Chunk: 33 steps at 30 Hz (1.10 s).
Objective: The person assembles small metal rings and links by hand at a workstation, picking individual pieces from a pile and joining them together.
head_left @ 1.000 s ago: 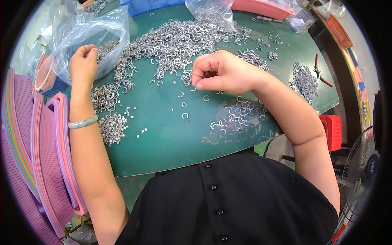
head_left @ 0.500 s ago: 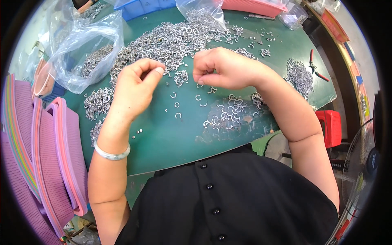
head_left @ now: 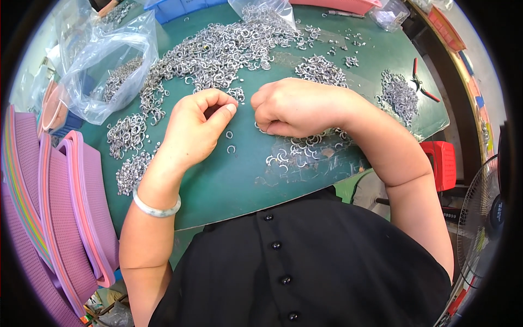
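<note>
My left hand [head_left: 199, 128] hovers over the green table with thumb and forefinger pinched together; whatever sits between the tips is too small to make out. Beside it, my right hand [head_left: 297, 109] is closed, its fingers curled down to the tabletop. The pale arc of an open metal ring [head_left: 257, 126] shows at its fingertips, the rest hidden by the hand. Between the hands and me lie a small closed ring [head_left: 229, 134] and a C-shaped ring [head_left: 231, 149]. A small cluster of rings [head_left: 236, 94] lies just beyond my left fingertips.
A large heap of metal rings [head_left: 212, 52] spreads across the far side. Smaller piles [head_left: 128, 135] lie left and right [head_left: 399, 98]. A clear plastic bag [head_left: 98, 103], red-handled pliers [head_left: 419, 83], blue [head_left: 185, 10] and pink bins surround them. Purple baskets [head_left: 90, 201] stand left, a fan [head_left: 474, 218] right.
My left hand has moved right, toward the middle. My right hand has come down and nearer to me, over the loose rings. The whole view has shifted slightly.
</note>
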Each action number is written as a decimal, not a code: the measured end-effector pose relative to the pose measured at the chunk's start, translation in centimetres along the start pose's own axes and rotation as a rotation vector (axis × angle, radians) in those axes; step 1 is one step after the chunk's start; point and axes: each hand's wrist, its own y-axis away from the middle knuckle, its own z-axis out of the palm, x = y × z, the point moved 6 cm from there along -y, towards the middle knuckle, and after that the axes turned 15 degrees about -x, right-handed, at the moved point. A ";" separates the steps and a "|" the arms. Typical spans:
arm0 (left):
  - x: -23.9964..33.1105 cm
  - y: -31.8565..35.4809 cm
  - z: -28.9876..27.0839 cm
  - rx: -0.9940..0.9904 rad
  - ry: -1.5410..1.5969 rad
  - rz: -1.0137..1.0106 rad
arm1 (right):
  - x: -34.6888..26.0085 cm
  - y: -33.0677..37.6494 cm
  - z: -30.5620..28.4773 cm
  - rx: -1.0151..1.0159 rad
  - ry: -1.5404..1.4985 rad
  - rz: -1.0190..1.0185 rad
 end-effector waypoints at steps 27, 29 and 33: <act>-4.3 -0.2 -2.7 -0.063 1.147 0.070 | 1.8 -1.8 -1.6 0.326 0.088 0.073; -4.4 -0.2 -2.6 -0.081 1.151 0.069 | 2.0 -1.8 -1.5 0.334 0.111 0.075; -4.3 -0.1 -2.5 -0.112 1.132 0.070 | 1.6 -1.9 -1.6 0.300 0.085 0.018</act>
